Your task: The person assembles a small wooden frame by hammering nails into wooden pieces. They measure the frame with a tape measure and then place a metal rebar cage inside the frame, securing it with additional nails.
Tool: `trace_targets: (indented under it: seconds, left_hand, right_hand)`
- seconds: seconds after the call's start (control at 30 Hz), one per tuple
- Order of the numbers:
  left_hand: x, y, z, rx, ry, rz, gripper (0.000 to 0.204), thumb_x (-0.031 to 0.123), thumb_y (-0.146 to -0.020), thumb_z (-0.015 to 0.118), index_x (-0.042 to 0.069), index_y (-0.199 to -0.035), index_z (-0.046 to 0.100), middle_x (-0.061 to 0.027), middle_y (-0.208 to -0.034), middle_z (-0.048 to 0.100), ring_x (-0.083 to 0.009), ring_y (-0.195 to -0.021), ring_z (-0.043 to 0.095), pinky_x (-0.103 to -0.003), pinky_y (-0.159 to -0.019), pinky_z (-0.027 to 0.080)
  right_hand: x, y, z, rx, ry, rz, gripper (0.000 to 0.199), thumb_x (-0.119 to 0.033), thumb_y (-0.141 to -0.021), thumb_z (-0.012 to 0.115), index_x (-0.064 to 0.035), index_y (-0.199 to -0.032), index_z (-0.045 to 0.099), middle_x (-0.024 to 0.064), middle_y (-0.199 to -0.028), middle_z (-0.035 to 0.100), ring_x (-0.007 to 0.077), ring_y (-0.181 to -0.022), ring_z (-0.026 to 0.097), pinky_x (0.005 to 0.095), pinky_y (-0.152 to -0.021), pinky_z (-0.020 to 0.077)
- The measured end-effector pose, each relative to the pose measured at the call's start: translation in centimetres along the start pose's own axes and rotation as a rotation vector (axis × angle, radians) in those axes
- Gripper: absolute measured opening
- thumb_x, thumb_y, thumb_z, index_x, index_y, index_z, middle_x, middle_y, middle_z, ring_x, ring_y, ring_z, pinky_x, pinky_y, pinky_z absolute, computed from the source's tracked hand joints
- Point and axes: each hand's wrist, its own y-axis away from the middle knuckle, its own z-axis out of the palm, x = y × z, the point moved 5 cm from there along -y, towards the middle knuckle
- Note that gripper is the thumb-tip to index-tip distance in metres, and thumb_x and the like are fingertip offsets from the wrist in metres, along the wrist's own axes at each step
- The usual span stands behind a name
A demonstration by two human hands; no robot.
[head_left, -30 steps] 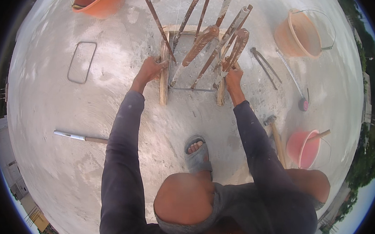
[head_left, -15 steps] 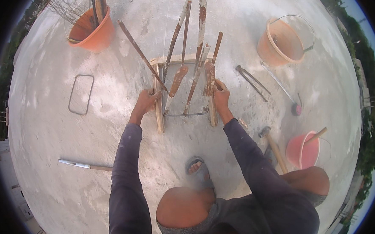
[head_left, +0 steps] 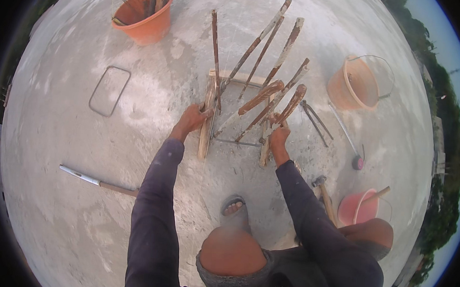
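Several rusty steel bars (head_left: 257, 40) rise out of the concrete, ringed by a rough wooden frame lying on the slab. My left hand (head_left: 190, 121) is closed round the left board (head_left: 205, 134), its thumb over the inner edge. On the opposite side my right hand (head_left: 279, 141) grips the right board (head_left: 264, 153) beside a bent-over bar end (head_left: 294, 99); some of its fingers are hidden. A back board (head_left: 241, 79) joins the far ends. Between the two side boards, a thin steel rod (head_left: 239, 142) crosses near the bars' bases.
Around lie a rectangular steel ring (head_left: 109, 91), a long blade with a wooden handle (head_left: 85, 176), pincers (head_left: 314, 122), a tape measure (head_left: 358, 162) and a hammer (head_left: 328, 200). An orange bucket (head_left: 150, 30), a paler bucket (head_left: 339, 84) and a pink bucket (head_left: 349, 208) stand about.
The whole view has shifted and tilted, so the frame and bars sit further right and lean rightward in the picture. Both hands remain on the side boards.
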Motion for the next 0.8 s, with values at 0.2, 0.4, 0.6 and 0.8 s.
trace_targets:
  seconds: [0.2, 0.4, 0.6, 0.8]
  left_hand:
    - [0.5, 0.1, 0.0, -0.071, 0.149, -0.025, 0.046, 0.038, -0.096, 0.066, -0.003, -0.117, 0.071, -0.0200, -0.092, 0.074, -0.0323, -0.086, 0.073, -0.045, -0.075, 0.056]
    - [-0.4, 0.0, 0.7, -0.153, 0.301, -0.121, 0.031, 0.025, -0.098, 0.062, 0.000, -0.116, 0.069, -0.0082, -0.085, 0.069, -0.0182, -0.069, 0.069, -0.035, -0.052, 0.057]
    - [-1.7, -1.2, 0.5, -0.148, 0.117, 0.102, 0.031, 0.015, -0.097, 0.055, -0.006, -0.119, 0.062, -0.0112, -0.087, 0.066, -0.0207, -0.065, 0.067, -0.036, -0.051, 0.059]
    - [-2.5, -0.7, 0.5, -0.108, 0.310, -0.157, 0.061, 0.045, -0.102, 0.059, 0.006, -0.147, 0.048, -0.0139, -0.118, 0.067, -0.0281, -0.084, 0.071, -0.045, -0.063, 0.063]
  right_hand:
    - [-2.4, 1.6, 0.2, 0.030, 0.013, 0.009, 0.048, -0.024, -0.092, 0.075, 0.0068, -0.128, 0.067, 0.0205, -0.125, 0.071, 0.0272, -0.118, 0.067, 0.0379, -0.100, 0.0513]
    - [-3.7, 2.0, 0.1, 0.001, -0.047, 0.082, 0.053, -0.017, -0.091, 0.077, 0.0090, -0.134, 0.061, 0.0208, -0.125, 0.071, 0.0243, -0.114, 0.068, 0.0333, -0.099, 0.0524]
    - [-4.3, 2.2, 0.2, -0.040, -0.053, 0.085, 0.053, -0.021, -0.090, 0.078, 0.0084, -0.132, 0.064, 0.0221, -0.123, 0.071, 0.0236, -0.112, 0.069, 0.0341, -0.094, 0.0546]
    - [-3.6, 1.5, -0.1, 0.025, 0.030, 0.111, 0.049, -0.025, -0.086, 0.080, 0.0049, -0.123, 0.068, 0.0220, -0.118, 0.072, 0.0285, -0.108, 0.070, 0.0384, -0.096, 0.0543]
